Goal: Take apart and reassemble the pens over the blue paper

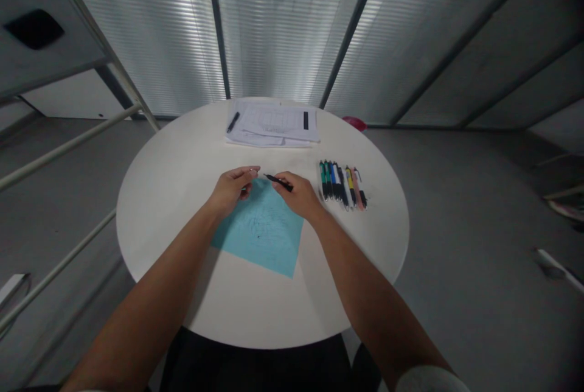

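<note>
My right hand (298, 194) grips a black pen (279, 182) whose tip points left toward my left hand (232, 188). My left hand pinches something small and pale between thumb and fingers; what it is I cannot tell. Both hands hover over the far edge of a light blue sheet of paper (262, 234) with dark scribbles on it. The sheet lies on a round white table (182, 173). A row of several coloured pens (342, 184) lies just right of my right hand.
A stack of white printed papers (274, 124) with a black pen (233, 122) on it lies at the table's far side. A pink object (354, 122) peeks out behind the far edge. Metal rails stand at the left, grey floor all around.
</note>
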The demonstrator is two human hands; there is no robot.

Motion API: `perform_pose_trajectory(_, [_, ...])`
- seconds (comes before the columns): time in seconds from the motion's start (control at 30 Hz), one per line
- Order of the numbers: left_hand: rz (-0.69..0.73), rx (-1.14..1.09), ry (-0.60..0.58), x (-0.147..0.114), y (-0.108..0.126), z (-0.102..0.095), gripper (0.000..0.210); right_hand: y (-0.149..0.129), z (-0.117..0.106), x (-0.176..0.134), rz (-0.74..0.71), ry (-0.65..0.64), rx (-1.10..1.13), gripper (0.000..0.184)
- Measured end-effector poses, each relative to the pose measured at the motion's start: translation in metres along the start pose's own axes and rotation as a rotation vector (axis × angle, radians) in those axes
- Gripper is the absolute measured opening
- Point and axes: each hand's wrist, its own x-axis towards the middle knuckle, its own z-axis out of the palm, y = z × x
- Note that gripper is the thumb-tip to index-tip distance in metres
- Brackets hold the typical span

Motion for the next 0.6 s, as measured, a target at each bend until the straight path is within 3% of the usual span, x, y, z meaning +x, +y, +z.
perform_pose_trajectory(0.6, [0.011, 0.129, -0.137, 0.0024, -0.0046, -0.0035, 0.032, -0.0015, 0.0002, 0.0016, -0.072, -0.038, -0.049, 0.02])
